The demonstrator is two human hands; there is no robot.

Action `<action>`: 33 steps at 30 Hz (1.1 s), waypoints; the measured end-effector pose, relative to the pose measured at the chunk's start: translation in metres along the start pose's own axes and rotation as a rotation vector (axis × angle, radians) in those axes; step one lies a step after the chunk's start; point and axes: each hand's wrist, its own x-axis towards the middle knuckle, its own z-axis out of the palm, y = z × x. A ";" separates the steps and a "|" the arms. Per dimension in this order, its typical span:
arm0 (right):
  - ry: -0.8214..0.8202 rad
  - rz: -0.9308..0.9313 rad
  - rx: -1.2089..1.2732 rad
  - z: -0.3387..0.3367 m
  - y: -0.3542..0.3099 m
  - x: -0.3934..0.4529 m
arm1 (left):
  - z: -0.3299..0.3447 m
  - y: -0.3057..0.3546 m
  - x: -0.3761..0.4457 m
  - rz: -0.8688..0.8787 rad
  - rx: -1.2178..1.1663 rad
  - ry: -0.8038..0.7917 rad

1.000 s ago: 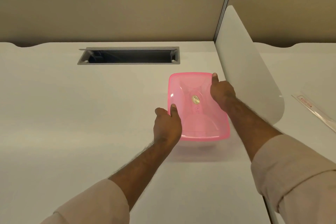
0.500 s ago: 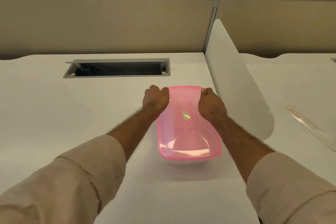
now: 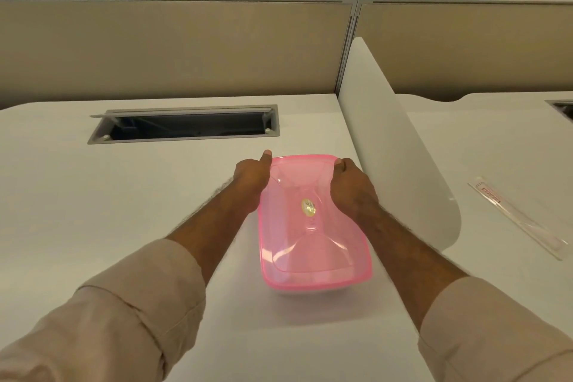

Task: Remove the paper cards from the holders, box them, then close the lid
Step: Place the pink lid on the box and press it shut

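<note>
A translucent pink lid with a small gold sticker covers the box on the white desk, near the right divider. My left hand grips the lid's far left corner, thumb on the rim. My right hand presses on the far right corner with fingers curled over the edge. The box body shows only as a pale strip under the lid's near edge. No paper cards or holders are visible; whatever is in the box is hidden.
A white rounded divider panel stands right of the box. An open cable slot is sunk in the desk behind it. A clear plastic ruler sleeve lies on the neighbouring desk. Beige partition walls close the back.
My left hand moved from the lid's near left edge to its far left corner. My right hand stayed at the far right corner. The view tilted so the box sits lower.
</note>
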 end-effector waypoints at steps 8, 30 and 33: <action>-0.023 0.064 0.046 -0.003 -0.003 -0.004 | -0.003 -0.025 -0.037 0.234 0.187 0.040; 0.150 0.055 0.138 -0.009 -0.009 -0.016 | -0.015 -0.081 -0.095 0.183 0.114 0.112; 0.209 0.014 0.150 -0.013 -0.011 -0.022 | -0.032 -0.077 -0.094 0.210 0.159 0.104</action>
